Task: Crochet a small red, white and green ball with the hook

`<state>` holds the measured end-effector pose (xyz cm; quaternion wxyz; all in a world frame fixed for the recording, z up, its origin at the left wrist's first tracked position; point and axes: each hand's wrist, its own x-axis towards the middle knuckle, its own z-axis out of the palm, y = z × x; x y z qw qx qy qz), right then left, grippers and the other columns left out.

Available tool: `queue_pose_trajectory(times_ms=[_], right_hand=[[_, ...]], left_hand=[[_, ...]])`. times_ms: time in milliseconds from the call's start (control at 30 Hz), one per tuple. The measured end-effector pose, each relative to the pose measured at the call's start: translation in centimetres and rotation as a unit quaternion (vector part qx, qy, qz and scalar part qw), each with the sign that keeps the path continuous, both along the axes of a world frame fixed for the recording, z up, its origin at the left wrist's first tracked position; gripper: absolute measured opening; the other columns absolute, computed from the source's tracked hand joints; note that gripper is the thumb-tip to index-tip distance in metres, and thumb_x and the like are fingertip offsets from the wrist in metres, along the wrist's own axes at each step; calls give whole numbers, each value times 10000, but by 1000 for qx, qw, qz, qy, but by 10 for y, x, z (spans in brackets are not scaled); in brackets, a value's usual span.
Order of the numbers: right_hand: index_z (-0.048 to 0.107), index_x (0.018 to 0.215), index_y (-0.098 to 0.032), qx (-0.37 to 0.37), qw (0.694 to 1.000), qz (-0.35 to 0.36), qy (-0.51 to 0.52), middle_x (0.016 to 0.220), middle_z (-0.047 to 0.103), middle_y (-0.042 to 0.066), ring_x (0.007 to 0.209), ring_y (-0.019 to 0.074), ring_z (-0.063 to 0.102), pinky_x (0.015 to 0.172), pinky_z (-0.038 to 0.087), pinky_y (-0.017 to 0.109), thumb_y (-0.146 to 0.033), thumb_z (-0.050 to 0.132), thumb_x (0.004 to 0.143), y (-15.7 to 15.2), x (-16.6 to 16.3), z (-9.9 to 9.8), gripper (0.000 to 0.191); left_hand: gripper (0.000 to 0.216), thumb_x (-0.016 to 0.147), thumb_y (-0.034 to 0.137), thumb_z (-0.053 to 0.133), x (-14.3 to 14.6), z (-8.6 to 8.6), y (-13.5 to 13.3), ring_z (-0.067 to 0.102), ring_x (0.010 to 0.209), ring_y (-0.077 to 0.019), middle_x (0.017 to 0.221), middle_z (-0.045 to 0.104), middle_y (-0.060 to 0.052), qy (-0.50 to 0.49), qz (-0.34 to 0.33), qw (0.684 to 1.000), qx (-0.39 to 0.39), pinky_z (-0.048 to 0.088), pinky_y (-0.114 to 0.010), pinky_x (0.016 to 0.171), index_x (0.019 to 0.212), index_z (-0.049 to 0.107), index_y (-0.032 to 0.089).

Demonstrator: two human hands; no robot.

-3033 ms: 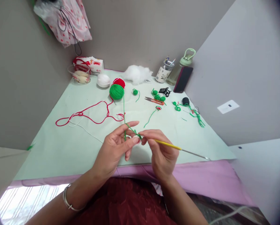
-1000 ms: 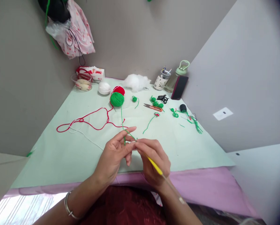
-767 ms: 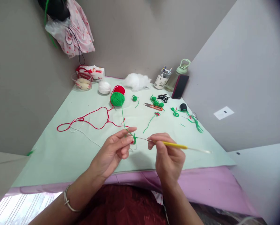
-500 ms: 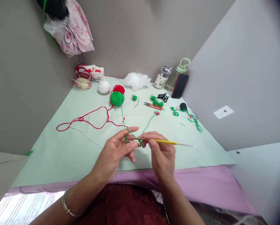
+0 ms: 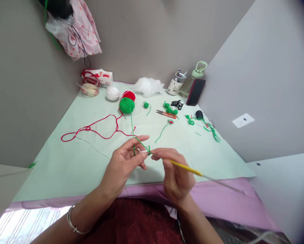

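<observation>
My left hand (image 5: pixel 125 159) pinches a small piece of crochet work (image 5: pixel 144 152), white and green, between thumb and fingers. Green yarn (image 5: pixel 132 123) runs down from the green yarn ball (image 5: pixel 126 105) over my raised left index finger to the piece. In my right hand (image 5: pixel 176 169) is a crochet hook (image 5: pixel 184 166) with a yellow handle, held like a pen. Its tip meets the green yarn at the piece, partly hidden by my fingers. The hook's far metal end slants down to the right, blurred.
Red yarn (image 5: pixel 101 137) and white yarn loop across the left of the table. Snips (image 5: pixel 166 114), small green balls (image 5: pixel 169 110) and a little red-and-green piece (image 5: pixel 170 122) lie beyond my hands. A phone (image 5: pixel 196 92) leans on a bottle (image 5: pixel 186 88) at back right.
My right hand has tilted the hook, so its rear end has swung down and right. The crochet piece has turned between my left fingers, showing less of its red and green.
</observation>
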<state>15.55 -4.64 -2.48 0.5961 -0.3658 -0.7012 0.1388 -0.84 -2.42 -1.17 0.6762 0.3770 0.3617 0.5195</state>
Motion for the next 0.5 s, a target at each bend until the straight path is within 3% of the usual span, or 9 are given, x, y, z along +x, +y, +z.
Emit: queue_pose_trajectory(times_ms=[167, 300, 400, 500], right_hand=[[690, 1300, -225, 90, 989, -48, -110, 1025, 795, 99, 959, 213, 775, 787, 652, 342, -117, 560, 1035, 2, -1, -12, 314], [735, 1313, -302, 104, 978, -92, -156, 1110, 779, 97, 1004, 235, 759, 800, 648, 368, -117, 649, 993, 1, -2, -15, 379], [763, 1234, -309, 26, 997, -53, -41, 1040, 781, 71, 930, 221, 741, 767, 629, 375, -117, 598, 1022, 2, -2, -8, 330], [783, 1095, -269, -65, 991, 10, 115, 903, 763, 41, 764, 178, 690, 693, 594, 344, -150, 557, 1052, 6, -3, 2, 259]], left_hand=[[326, 851, 234, 869, 3, -5, -5, 612, 632, -53, 829, 623, 54, -1, 16, 1000, 10, 564, -165, 628, 1167, 825, 302], [455, 799, 245, 916, 2, 1, -4, 547, 565, -43, 760, 623, 50, -79, -35, 994, -73, 526, -156, 545, 1238, 796, 230], [473, 796, 222, 914, -3, 6, 2, 431, 491, -16, 655, 551, 71, -131, -76, 978, -146, 460, -123, 461, 1244, 786, 144], [489, 789, 163, 907, -4, 10, 5, 434, 482, -11, 682, 570, 75, -135, -53, 981, -132, 479, -128, 454, 1259, 775, 162]])
